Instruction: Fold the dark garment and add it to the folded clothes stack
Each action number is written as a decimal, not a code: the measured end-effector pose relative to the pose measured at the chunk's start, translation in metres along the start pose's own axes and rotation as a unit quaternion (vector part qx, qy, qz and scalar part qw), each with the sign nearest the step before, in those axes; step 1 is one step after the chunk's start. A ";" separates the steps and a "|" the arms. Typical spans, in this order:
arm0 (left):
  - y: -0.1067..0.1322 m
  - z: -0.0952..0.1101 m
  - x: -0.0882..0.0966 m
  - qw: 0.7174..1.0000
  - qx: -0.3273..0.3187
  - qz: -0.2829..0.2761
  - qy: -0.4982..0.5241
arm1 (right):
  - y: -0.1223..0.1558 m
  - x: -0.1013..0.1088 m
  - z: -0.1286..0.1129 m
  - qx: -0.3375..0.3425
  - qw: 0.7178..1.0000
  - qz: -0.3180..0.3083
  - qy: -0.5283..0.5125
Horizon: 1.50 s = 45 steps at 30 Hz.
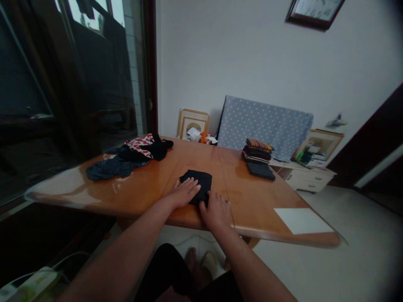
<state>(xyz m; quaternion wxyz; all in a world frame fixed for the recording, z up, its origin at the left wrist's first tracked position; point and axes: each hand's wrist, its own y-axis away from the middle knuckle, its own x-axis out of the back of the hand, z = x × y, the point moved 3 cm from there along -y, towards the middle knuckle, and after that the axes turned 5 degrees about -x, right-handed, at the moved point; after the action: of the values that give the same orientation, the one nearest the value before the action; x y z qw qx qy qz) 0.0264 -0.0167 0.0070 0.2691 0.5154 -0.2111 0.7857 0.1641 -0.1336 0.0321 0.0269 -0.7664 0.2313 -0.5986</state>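
A small folded black cloth (201, 181) lies near the front edge of the wooden table (151, 184). My left hand (184, 192) rests flat on its left part, fingers stretched out together. My right hand (215, 210) sits at the cloth's near right corner, knuckles up and fingers curled at its edge; I cannot make out whether they pinch the cloth.
A heap of loose clothes (130, 157) lies at the table's far left. A stack of folded cloths (257, 151) and one dark folded piece (260, 170) sit at the far right. A white sheet (302, 220) lies on the near right corner. A low cabinet (307, 178) stands beyond.
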 end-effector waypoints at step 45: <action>0.036 -0.035 0.035 0.997 0.050 0.027 -0.056 | 0.025 -0.005 0.031 0.190 0.979 0.023 -0.071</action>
<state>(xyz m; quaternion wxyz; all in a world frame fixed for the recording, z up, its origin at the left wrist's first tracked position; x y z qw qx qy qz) -0.0322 -0.0158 0.0247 0.2095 0.5655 -0.1998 0.7723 0.1840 -0.1617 0.0106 0.2023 -0.7825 0.1283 -0.5748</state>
